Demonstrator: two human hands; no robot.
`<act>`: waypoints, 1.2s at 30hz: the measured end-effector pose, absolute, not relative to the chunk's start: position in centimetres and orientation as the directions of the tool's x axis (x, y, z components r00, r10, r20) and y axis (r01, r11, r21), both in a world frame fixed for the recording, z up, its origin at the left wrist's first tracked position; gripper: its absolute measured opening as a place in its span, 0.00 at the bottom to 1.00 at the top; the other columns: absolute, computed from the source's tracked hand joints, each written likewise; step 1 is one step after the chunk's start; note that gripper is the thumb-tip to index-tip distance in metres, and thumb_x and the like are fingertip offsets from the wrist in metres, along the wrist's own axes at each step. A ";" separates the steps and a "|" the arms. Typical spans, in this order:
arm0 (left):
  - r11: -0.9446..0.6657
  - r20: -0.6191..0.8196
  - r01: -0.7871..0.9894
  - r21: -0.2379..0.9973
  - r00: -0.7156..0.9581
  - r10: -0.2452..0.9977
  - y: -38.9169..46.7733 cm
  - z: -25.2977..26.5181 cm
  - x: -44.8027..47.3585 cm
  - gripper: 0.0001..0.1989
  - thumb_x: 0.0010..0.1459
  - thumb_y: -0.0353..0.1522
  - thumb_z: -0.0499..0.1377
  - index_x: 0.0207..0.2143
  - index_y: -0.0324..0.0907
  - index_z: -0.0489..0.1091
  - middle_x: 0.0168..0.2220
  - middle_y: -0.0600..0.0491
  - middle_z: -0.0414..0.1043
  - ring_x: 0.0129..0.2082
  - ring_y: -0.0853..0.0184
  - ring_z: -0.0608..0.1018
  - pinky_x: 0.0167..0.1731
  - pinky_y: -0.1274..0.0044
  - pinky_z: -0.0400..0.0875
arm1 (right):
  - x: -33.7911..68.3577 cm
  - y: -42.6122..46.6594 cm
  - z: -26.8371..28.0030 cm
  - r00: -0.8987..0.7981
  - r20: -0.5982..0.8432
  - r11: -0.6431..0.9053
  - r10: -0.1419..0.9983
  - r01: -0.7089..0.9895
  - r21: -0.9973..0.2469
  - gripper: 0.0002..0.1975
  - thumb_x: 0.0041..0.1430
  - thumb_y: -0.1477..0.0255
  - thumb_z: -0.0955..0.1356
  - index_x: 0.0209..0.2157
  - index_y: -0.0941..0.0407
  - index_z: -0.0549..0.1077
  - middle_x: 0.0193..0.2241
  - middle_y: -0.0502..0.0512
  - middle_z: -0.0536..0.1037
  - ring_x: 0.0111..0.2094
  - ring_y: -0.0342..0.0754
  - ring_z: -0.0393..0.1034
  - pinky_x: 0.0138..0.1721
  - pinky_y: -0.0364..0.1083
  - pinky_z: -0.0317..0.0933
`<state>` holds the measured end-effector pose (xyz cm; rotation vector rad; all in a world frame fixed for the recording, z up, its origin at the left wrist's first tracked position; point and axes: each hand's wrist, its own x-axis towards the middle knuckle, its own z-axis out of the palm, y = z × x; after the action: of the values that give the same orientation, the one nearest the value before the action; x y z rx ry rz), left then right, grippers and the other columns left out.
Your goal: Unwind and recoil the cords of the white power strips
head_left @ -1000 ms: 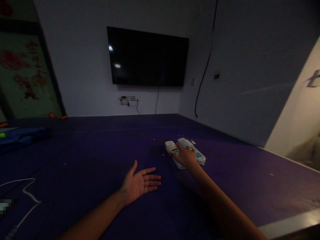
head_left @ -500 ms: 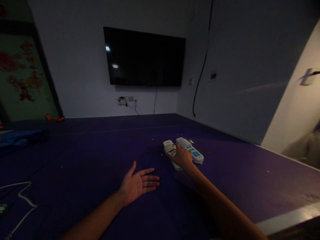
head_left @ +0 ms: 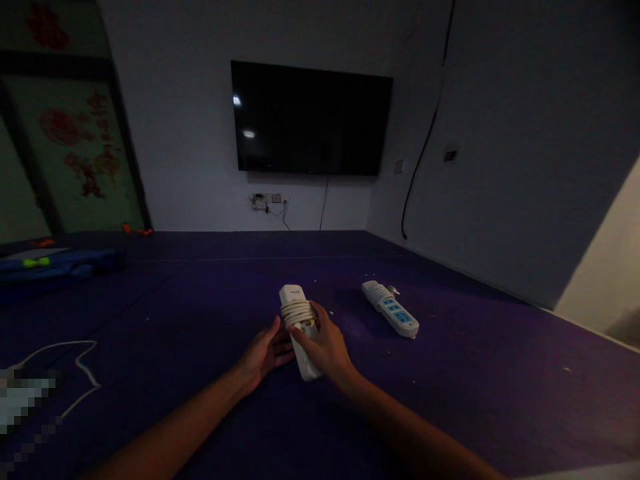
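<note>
A white power strip point(head_left: 292, 293) with its cord wound round the middle is in front of me, tilted with its far end to the left. My right hand point(head_left: 328, 345) grips its right side, thumb on top across the wound cord. Close against its left edge is my left hand point(head_left: 261, 360), palm turned inward and fingers stretched toward the strip; their tips are partly hidden, so I cannot tell if they touch. To the right lies a second power strip point(head_left: 399, 317) with blue sockets, its white cord also wrapped round it and a plug beside its far end.
Both strips are over a purple surface point(head_left: 225, 287) with small white scraps. At the left are a white cable point(head_left: 83, 367), a blurred-out device and folded blue cloth point(head_left: 75, 263). A television point(head_left: 310, 120) hangs on the back wall; a black cable point(head_left: 423, 157) dangles at right.
My right hand has brought the cord-wrapped strip left and nearer, away from the blue-socketed one. My left hand has turned and come up beside it. The view has swung slightly left.
</note>
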<state>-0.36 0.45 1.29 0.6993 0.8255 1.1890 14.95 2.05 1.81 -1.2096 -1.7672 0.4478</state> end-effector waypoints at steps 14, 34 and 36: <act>0.139 -0.094 -0.438 0.888 0.123 0.988 0.5 -0.2 -0.1 0.16 0.51 0.41 0.61 0.37 0.39 0.71 0.35 0.47 0.76 0.34 0.64 0.78 0.33 0.75 0.72 | 13.2 0.4 1.5 -0.175 0.475 0.432 0.862 0.745 -0.508 0.31 0.56 0.58 0.63 0.59 0.56 0.57 0.45 0.63 0.73 0.47 0.56 0.67 0.48 0.52 0.55; 0.256 -0.238 -0.637 0.727 0.116 0.964 0.0 1.4 -0.3 0.10 0.57 0.32 0.55 0.39 0.36 0.70 0.31 0.50 0.76 0.29 0.66 0.77 0.33 0.74 0.72 | 15.1 2.5 1.4 -0.275 0.513 0.574 0.813 0.521 -0.632 0.25 0.61 0.56 0.58 0.53 0.56 0.67 0.45 0.59 0.75 0.43 0.51 0.70 0.46 0.50 0.59; 0.257 -0.241 -0.670 0.696 0.118 0.963 -0.1 1.7 -0.1 0.09 0.56 0.29 0.54 0.39 0.35 0.69 0.30 0.50 0.76 0.28 0.67 0.77 0.33 0.75 0.71 | 15.1 2.7 1.3 -0.279 0.511 0.571 0.813 0.549 -0.611 0.24 0.62 0.57 0.58 0.51 0.56 0.69 0.44 0.59 0.76 0.43 0.51 0.70 0.46 0.50 0.58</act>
<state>-0.15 -0.13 1.73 0.4770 0.7529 1.2622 15.12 2.73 1.28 -1.0920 -1.9690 0.4014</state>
